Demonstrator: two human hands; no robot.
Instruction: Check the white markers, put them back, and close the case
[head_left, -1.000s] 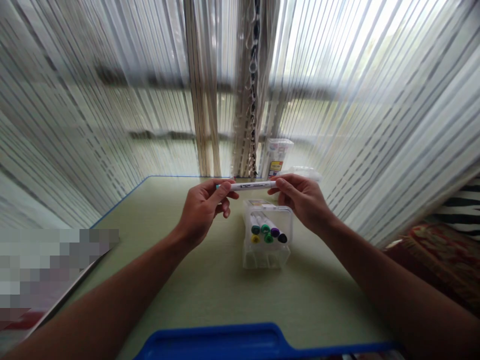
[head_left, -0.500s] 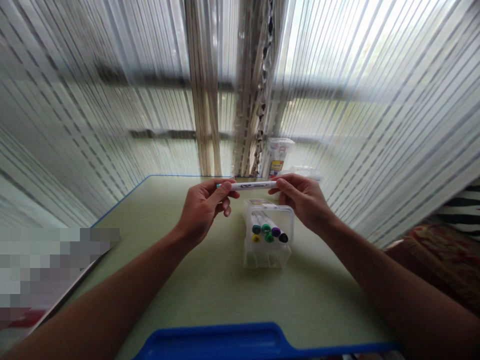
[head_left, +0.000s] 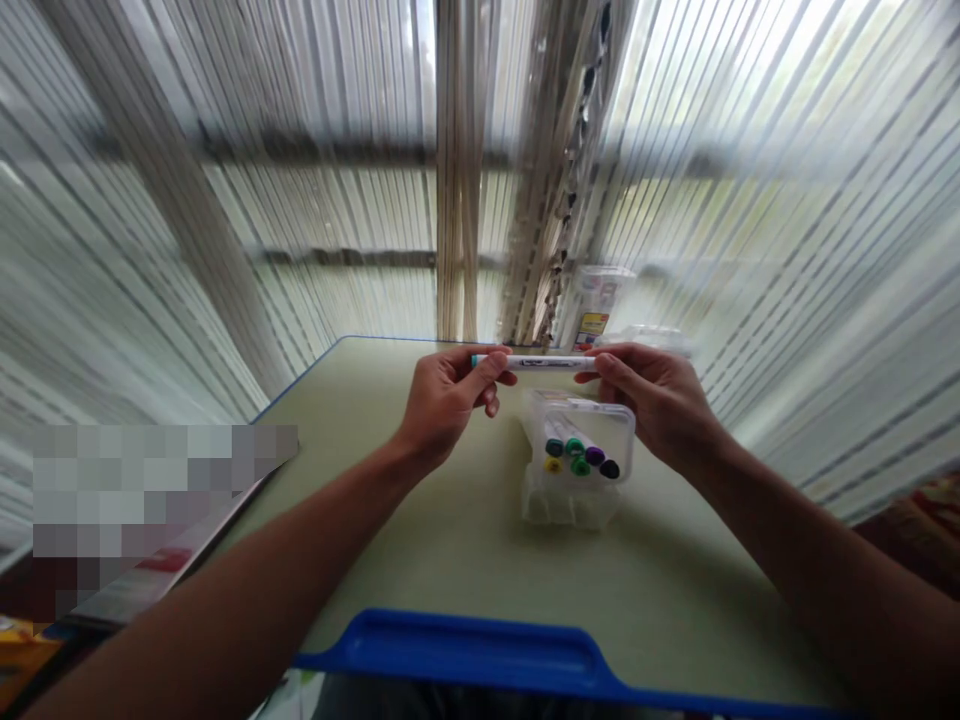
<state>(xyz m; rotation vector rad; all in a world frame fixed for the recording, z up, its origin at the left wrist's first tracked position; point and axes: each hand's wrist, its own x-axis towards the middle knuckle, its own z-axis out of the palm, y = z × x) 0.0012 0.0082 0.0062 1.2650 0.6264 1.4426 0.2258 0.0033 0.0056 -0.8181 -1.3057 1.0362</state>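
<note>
A white marker [head_left: 551, 363] with dark print along its barrel lies level between my two hands, above the far part of the table. My left hand [head_left: 454, 400] pinches its teal-tipped end between thumb and fingers. The other end sits in the pinch of my right hand [head_left: 649, 390]. Just below the marker, a clear plastic case [head_left: 574, 505] stands on the table, holding several markers [head_left: 580, 466] with green, purple, yellow and black ends facing me. My right hand is close to the case's upper right corner.
The pale green table [head_left: 420, 560] has a blue rim with a moulded blue tray [head_left: 472, 640] at its near edge. Behind my right hand stand a clear labelled package [head_left: 596, 310] and crumpled clear plastic [head_left: 660, 340]. Striped string curtains [head_left: 337, 200] hang beyond the table.
The whole scene has shifted right and slightly up in view as the head turned left. Both hands keep the same hold on the marker.
</note>
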